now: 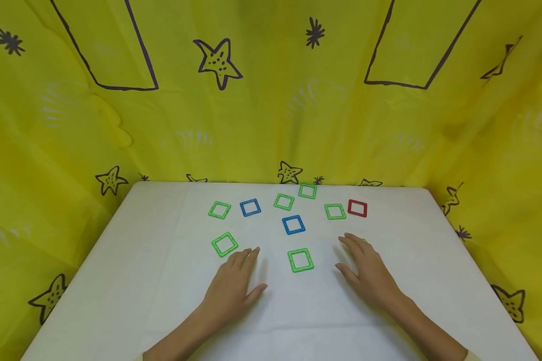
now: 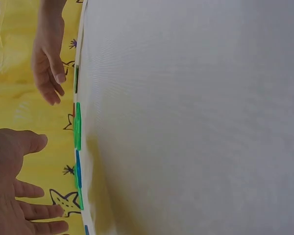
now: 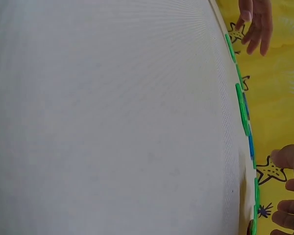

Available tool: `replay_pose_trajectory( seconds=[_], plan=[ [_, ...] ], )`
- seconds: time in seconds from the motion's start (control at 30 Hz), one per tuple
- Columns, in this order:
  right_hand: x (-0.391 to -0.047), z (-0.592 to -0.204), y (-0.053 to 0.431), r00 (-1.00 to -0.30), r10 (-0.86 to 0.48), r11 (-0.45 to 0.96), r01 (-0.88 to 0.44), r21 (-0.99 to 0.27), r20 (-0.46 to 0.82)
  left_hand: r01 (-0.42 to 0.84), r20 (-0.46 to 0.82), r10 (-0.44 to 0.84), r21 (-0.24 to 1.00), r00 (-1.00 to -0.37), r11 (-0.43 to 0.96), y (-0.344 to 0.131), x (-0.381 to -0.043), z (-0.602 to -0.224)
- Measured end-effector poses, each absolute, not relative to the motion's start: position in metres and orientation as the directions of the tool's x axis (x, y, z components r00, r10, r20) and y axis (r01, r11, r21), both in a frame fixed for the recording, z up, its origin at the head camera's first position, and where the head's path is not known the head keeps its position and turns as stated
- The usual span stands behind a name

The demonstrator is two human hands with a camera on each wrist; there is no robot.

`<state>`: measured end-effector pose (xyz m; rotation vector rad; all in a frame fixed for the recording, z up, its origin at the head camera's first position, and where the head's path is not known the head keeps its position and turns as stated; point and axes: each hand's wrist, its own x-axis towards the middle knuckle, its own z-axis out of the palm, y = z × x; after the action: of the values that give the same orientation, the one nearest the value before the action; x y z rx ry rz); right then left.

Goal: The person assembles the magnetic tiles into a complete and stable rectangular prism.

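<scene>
My left hand point(image 1: 230, 283) hovers over the white table, fingers extended and thumb apart, with nothing in it. Just beyond its fingertips lies a green square frame point(image 1: 217, 250). My right hand point(image 1: 368, 271) is held over the table on the other side, fingers loosely bent and holding nothing. Between the two hands is another green square frame point(image 1: 303, 270). A blue square frame point(image 1: 296, 232) lies a little farther back. The left wrist view shows both hands, the left palm point(image 2: 5, 171) in front, raised beside the tabletop.
Toward the back lie a second blue frame point(image 1: 253, 214), a red frame point(image 1: 366, 209) and several more green frames, one green frame point(image 1: 336, 218) close beside the red. All are flat and apart on the white tabletop point(image 1: 131, 281). A yellow patterned curtain point(image 1: 253, 115) surrounds the table.
</scene>
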<state>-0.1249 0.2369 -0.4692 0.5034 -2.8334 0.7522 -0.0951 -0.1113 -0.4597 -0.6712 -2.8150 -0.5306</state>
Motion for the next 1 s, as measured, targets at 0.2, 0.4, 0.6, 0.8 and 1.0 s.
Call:
replay_pose_trajectory(
  seconds=[0.2, 0.4, 0.6, 0.8, 1.0],
  plan=[
    [-0.132, -0.468, 0.228, -0.92, -0.299, 0.803, -0.387, -0.454, 0.254, 0.501, 0.302, 0.417, 0.308, -0.857, 0.809, -0.104, -0.099, -0.458],
    [-0.138, -0.467, 0.219, -0.917, -0.313, 0.793, -0.395, -0.464, 0.246, 0.521, 0.336, 0.421, 0.309, -0.842, 0.795, -0.097, -0.104, -0.458],
    [-0.147, -0.465, 0.213, -0.93, -0.311, 0.792, -0.368, -0.487, 0.197, 0.501, 0.32, 0.403, 0.346, -0.858, 0.793, -0.089, -0.112, -0.457],
    [-0.155, -0.465, 0.209, -0.932, -0.309, 0.785, -0.362, -0.503, 0.189, 0.484, 0.292, 0.395, 0.374, -0.871, 0.791, -0.081, -0.12, -0.458],
    [-0.165, -0.465, 0.204, -0.933, -0.314, 0.778, -0.36, -0.514, 0.178, 0.457, 0.249, 0.385, 0.416, -0.889, 0.786, -0.074, -0.125, -0.46]
  ],
)
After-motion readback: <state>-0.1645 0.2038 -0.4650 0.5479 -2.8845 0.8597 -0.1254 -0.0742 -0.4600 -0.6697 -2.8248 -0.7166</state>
